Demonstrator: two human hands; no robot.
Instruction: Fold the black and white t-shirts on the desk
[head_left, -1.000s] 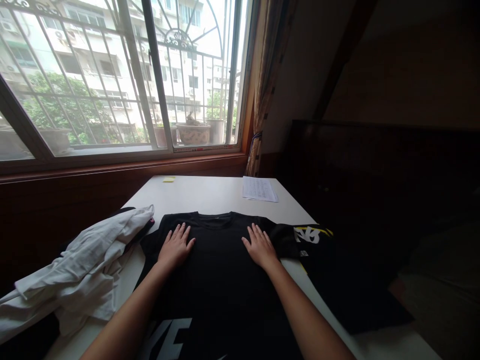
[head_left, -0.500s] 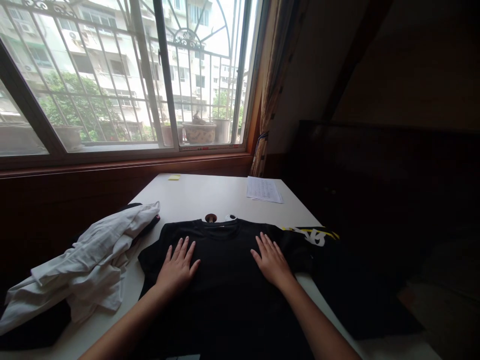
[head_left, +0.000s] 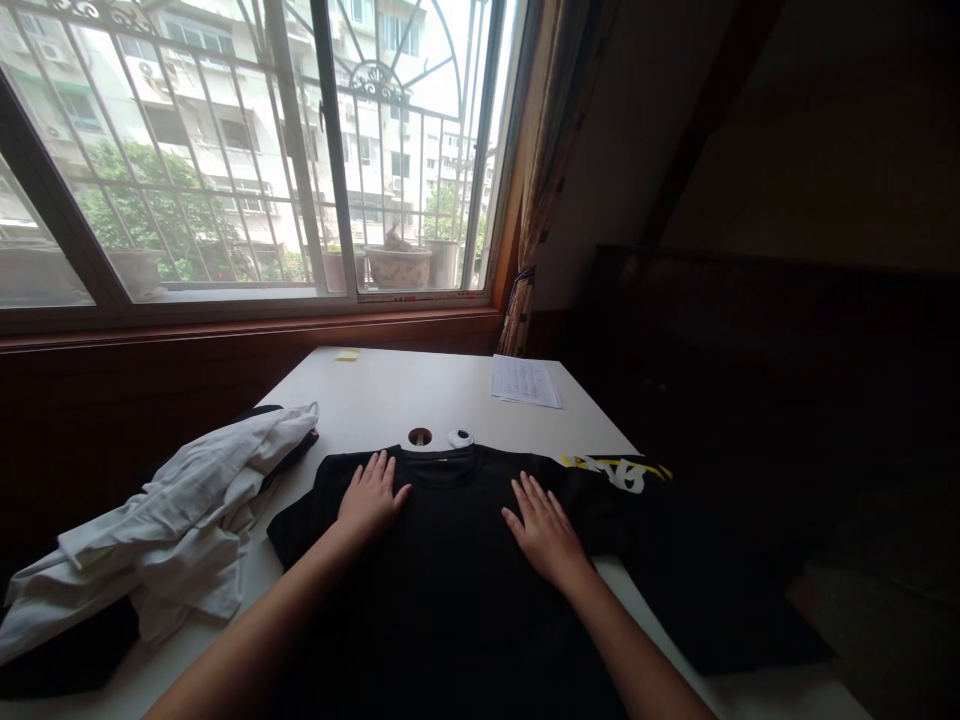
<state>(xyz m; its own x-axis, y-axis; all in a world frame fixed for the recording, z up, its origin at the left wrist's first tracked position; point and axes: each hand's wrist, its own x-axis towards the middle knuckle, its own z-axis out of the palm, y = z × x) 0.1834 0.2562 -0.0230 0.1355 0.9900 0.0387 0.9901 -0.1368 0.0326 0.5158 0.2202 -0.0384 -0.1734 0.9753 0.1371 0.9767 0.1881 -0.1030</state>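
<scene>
Left hand: the left hand (head_left: 373, 497) is pressing palm-down on the black T-shirt (head_left: 450, 590), just below the shoulder at the left of the collar; its fingers (head_left: 389, 472) are lying flat, slightly apart, the thumb pointing out toward the neckline, and they are pinching nothing.
Right hand: the right hand (head_left: 546, 530) is resting flat on the same shirt, a little lower, at the other side of the chest; its fingers (head_left: 535, 492) are spreading loosely, the thumb standing apart.
Black T-shirt: it is lying on the white surface (head_left: 442, 385) in front of the person, its collar facing the window (head_left: 225, 150) and its lower part running out of view.
Beyond the collar: a round hole (head_left: 420, 437) is showing in the surface, and a small white round object (head_left: 460, 438) (what it is, I cannot tell) is sitting just beside the neckline.
Left side: a crumpled white garment (head_left: 187, 510) is lying over dark cloth (head_left: 75, 650).
Right side: a dark garment (head_left: 626, 474) with white lettering and a yellow stripe is lying by the sleeve; the darkness is hiding where one cloth is ending and the other beginning.
Far end: a yellow note (head_left: 347, 355) is lying at the left, and printed sheets (head_left: 525, 382) are lying at the right, near the curtain (head_left: 536, 220).
</scene>
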